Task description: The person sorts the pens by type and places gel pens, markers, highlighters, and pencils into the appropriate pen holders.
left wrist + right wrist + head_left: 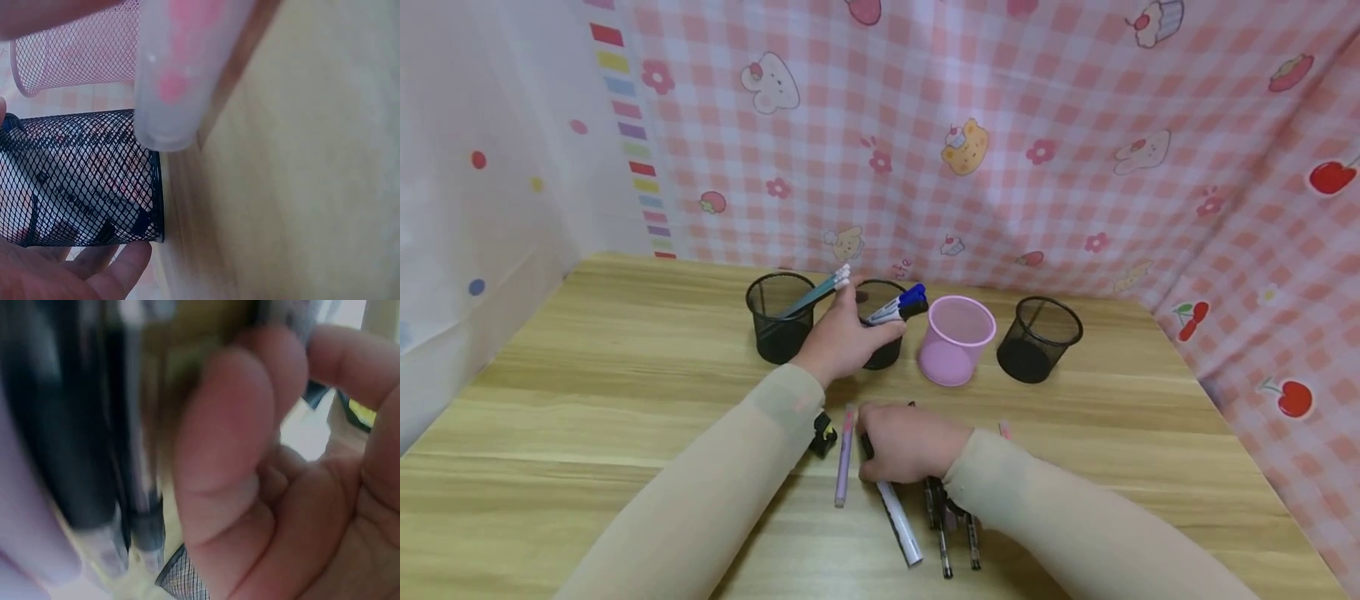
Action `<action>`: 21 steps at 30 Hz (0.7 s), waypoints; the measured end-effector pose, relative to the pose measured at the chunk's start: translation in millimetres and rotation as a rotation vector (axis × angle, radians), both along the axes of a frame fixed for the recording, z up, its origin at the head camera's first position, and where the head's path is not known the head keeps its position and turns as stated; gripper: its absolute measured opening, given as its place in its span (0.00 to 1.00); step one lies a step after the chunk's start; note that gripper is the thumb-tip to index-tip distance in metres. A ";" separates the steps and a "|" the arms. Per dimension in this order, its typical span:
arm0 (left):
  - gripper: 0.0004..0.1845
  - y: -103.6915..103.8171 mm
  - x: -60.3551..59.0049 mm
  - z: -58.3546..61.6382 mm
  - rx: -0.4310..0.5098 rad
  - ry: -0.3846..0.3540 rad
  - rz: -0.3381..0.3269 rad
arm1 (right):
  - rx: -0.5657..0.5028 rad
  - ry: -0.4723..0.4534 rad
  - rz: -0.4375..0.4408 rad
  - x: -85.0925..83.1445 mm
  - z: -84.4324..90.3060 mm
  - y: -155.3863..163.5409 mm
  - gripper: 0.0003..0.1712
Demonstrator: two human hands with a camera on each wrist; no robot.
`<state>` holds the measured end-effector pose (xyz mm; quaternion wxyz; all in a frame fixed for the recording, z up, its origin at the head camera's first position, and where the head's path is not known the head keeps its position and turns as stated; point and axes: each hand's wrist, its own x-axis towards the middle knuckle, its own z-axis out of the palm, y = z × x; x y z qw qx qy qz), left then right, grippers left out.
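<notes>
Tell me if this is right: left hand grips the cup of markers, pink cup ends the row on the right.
The pink cup's place is wrong: the head view shows it third from left, with a black cup rightmost. The left hand grips the cup of markers.

Even light fills the head view, the table (782, 542) shining palely toward six o'clock, while the left wrist view blurs a pen (175, 87) at twelve and the right, pens (69, 437) at ten.
</notes>
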<state>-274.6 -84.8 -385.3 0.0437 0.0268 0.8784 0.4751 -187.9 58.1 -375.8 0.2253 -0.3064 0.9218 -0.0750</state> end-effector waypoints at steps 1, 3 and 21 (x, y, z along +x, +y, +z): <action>0.54 0.5 0.2 0.2 0.001 -0.001 0.001 | 0.011 -0.026 -0.004 -1.6 0.5 0.6 0.20; 0.54 1.0 0.5 0.5 -0.001 -0.004 0.003 | 0.018 -0.090 -0.013 -5.3 1.0 1.3 0.19; 0.55 1.2 -1.3 -2.6 0.005 0.008 0.003 | 0.046 -0.195 -0.067 -8.9 1.6 -3.3 0.18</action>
